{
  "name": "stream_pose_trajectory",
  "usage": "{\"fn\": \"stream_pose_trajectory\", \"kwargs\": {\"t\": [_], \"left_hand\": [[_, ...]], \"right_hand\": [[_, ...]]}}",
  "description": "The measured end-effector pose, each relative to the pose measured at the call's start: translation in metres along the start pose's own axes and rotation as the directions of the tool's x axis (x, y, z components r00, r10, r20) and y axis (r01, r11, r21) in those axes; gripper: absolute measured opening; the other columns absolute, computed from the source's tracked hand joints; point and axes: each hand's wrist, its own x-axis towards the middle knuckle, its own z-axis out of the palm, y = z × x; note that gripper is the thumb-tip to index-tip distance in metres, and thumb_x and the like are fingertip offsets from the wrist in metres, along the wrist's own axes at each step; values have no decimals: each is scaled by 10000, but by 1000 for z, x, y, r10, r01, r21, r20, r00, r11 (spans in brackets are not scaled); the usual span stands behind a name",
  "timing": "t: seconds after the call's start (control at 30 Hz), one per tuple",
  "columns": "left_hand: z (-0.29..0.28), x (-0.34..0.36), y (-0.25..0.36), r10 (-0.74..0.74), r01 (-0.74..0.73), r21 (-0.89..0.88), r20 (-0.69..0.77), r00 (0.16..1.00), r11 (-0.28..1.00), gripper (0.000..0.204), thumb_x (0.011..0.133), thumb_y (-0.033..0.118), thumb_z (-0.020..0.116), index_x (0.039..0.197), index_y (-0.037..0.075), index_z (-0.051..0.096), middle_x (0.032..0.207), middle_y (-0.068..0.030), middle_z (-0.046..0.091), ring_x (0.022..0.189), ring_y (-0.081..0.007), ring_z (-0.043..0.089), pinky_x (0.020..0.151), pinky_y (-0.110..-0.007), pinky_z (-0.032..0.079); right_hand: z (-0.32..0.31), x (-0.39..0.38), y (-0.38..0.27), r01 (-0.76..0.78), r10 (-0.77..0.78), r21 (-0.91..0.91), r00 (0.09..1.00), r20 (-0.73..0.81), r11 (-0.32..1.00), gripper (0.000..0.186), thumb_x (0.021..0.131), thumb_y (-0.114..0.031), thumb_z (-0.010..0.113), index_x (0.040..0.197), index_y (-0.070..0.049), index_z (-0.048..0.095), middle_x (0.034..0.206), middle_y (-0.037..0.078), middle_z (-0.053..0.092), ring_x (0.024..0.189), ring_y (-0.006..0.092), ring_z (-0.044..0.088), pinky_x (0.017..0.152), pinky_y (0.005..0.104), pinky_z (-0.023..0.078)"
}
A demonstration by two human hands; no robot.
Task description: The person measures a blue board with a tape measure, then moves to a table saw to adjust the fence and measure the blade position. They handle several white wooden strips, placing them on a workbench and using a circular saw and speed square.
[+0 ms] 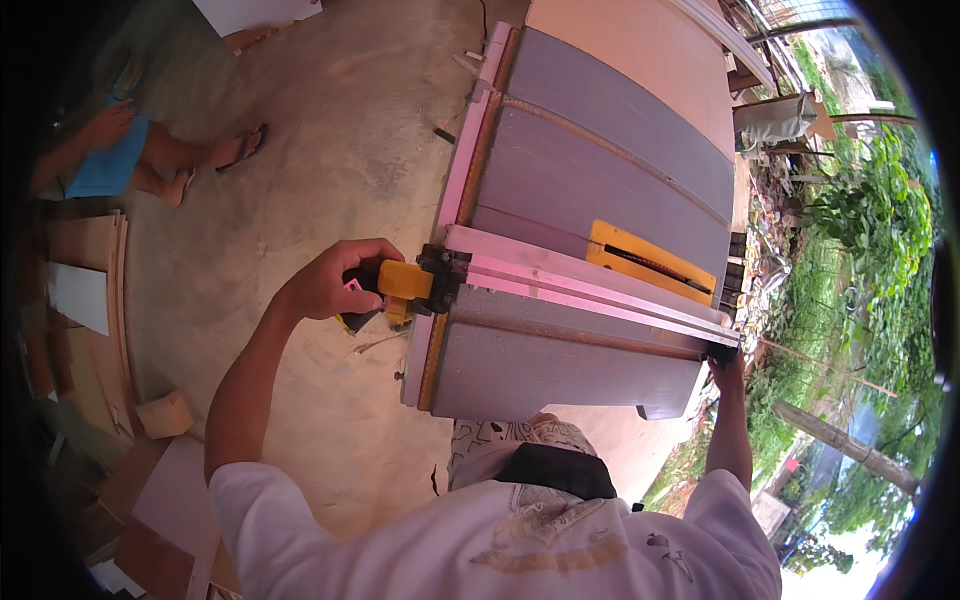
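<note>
Left hand (345, 282) gripping the yellow handle (403, 280) at the left end of the pale fence (600, 297)! Right hand (728, 371) at its other end, grip hidden from me.

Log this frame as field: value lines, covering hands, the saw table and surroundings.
left hand: fingers around the yellow-black handle at the fence's near-left end
right hand: at the black end piece on the fence's opposite end; grip partly hidden
fence: long pale rail lying across the table
table: grey, with grooves
insert: yellow, slotted, beside the fence
bystander: at upper left, blue garment, sandals
right side: greenery
</note>
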Motion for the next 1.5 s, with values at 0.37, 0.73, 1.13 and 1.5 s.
{"fn": "stream_pose_trajectory", "kwargs": {"t": [0.37,0.73,1.13,1.5], "left_hand": [[46,-19,78,-107,158,167,-280,954,973,327,1091,383,576,952,88,602,807,16,678,722,-28,553,645,-214,442],[110,-172,-7,-312,352,25,-408,858,936,308,1079,403,601,1052,98,575,858,-14,695,751,-42,581,675,-216,452],[149,-153,-10,-286,350,53,-468,836,935,297,1085,364,602,1025,74,582,862,-11,675,784,-48,590,723,-228,486],[175,-170,-28,-223,238,-52,-584,781,970,227,1040,257,664,982,71,549,789,9,565,717,-62,490,656,-243,429]], "right_hand": [[-19,7,-16,213,-216,-51,888,-406,976,474,837,148,667,1271,-40,631,1104,66,670,1062,213,656,927,335,543],[19,-152,-122,205,-38,237,827,-562,950,276,1054,-160,490,862,5,600,866,51,513,697,125,591,525,286,498],[47,-174,-24,24,366,779,873,-321,626,320,1036,-340,505,896,-57,553,771,40,545,660,152,625,518,308,543],[19,-186,27,-259,357,888,927,118,379,565,1041,-532,433,1424,-125,516,1235,172,656,1130,335,671,676,463,639]]}}
